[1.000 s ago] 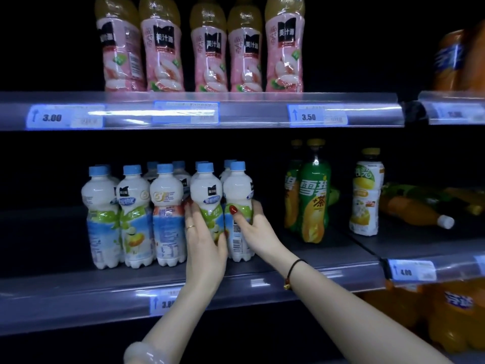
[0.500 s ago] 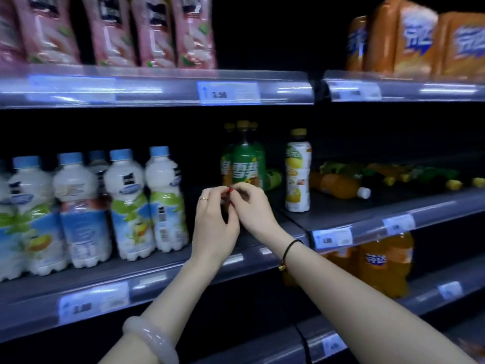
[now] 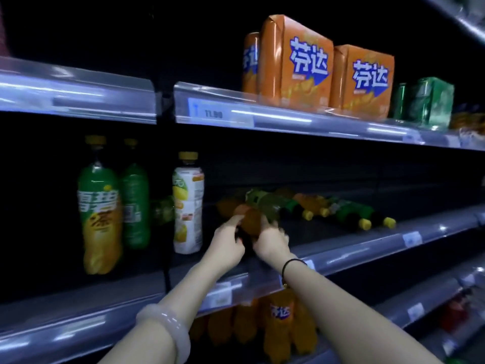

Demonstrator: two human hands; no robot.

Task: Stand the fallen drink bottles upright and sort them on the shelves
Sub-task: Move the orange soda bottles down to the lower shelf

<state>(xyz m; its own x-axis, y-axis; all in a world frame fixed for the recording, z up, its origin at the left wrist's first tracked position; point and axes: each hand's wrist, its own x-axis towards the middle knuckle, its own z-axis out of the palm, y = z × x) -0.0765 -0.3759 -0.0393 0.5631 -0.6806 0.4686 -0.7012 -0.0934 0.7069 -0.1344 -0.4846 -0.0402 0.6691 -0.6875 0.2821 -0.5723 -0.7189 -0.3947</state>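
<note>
On the middle shelf (image 3: 367,248) several orange and green bottles lie on their sides (image 3: 315,206), yellow caps toward the right. My left hand (image 3: 227,244) and my right hand (image 3: 270,241) both close around the nearest fallen orange bottle (image 3: 249,223), its base toward me; the view is blurred. To the left stand a white-labelled yellow-capped bottle (image 3: 187,206) and two green-and-yellow tea bottles (image 3: 101,211), all upright.
Orange multipacks (image 3: 296,64) and a green pack (image 3: 430,103) stand on the shelf above. Upright orange soda bottles (image 3: 280,321) fill the shelf below. Clear price rails run along each shelf edge. A dark vertical divider separates the two shelf bays.
The view has swung right, away from the white blue-capped bottles. Both hands moved from in front of the left bay onto the fallen orange bottle in the right bay.
</note>
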